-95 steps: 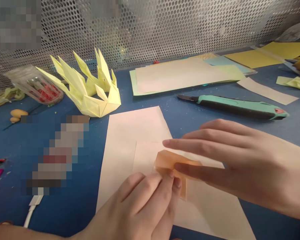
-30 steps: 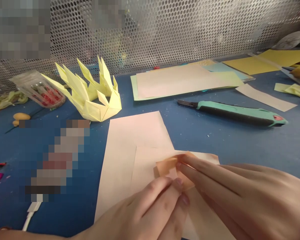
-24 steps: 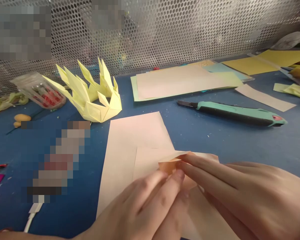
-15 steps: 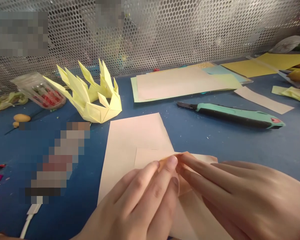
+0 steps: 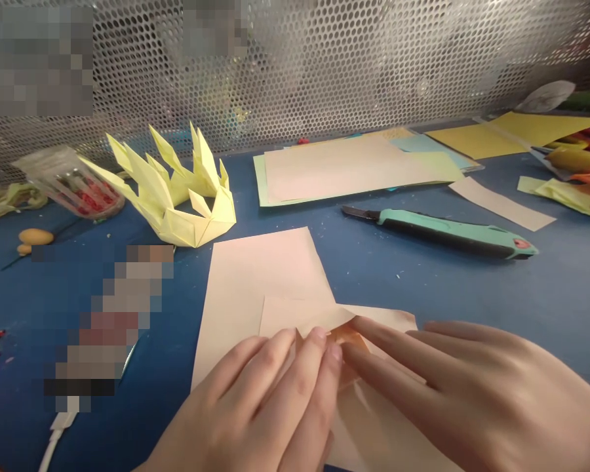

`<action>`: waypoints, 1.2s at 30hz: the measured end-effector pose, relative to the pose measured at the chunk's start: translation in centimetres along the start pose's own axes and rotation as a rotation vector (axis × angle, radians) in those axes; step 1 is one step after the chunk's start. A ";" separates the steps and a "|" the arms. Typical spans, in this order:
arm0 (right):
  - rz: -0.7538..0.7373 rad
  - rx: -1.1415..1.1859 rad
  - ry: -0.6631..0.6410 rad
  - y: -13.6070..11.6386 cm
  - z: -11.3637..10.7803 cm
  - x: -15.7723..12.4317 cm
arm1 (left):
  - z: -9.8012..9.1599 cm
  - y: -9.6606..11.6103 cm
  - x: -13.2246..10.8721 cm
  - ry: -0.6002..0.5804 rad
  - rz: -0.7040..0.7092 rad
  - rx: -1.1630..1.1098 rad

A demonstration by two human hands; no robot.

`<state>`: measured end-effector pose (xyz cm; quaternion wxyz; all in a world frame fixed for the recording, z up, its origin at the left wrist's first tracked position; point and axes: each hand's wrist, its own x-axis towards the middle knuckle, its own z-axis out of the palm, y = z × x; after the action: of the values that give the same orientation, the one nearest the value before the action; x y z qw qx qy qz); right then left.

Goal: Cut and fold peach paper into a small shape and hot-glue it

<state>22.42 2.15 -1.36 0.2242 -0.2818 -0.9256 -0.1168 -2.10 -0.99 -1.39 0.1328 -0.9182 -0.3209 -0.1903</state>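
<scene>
Crown (image 5: pixel 177 227) left, cutter (image 5: pixel 447 234) right; paper stack (image 5: pixel 344 169) behind cutter

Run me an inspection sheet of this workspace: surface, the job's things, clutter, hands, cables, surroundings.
Surface: blue table, scattered with small pale specks.
Job's things: folded paper at the fingertips, above pale sheets.
Clutter: cutter lying beyond the right hand; paper stack behind it; loose strip; yellow paper crown; clear jar with red contents.
Hands: left hand and right hand both touch the folded paper; their grip is partly hidden.
Cables: one white cable at lower left, leading to a blurred-out item.
Surroundings: perforated panel along the back.
</scene>
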 end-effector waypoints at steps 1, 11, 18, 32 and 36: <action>-0.025 0.003 -0.002 0.1 -0.2 0.2 | -0.1 -0.1 0.1 -0.007 -0.003 -0.010; -0.023 0.225 -0.085 1.4 -0.4 1.3 | -0.5 -0.8 1.5 -0.018 -0.016 0.015; 0.039 0.351 -0.093 2.0 -0.1 1.2 | -0.6 -1.3 1.3 0.027 0.071 0.119; -0.113 0.184 -0.089 1.9 -1.7 1.2 | -1.7 -2.3 2.9 -0.056 -0.029 -0.156; -0.104 0.184 -0.090 1.7 -1.6 1.3 | -1.2 -2.6 2.9 -0.054 -0.023 -0.150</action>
<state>22.99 3.54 0.80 0.2010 -0.2166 -0.9549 -0.0303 -1.99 2.07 1.29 0.0527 -0.9266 -0.3199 -0.1906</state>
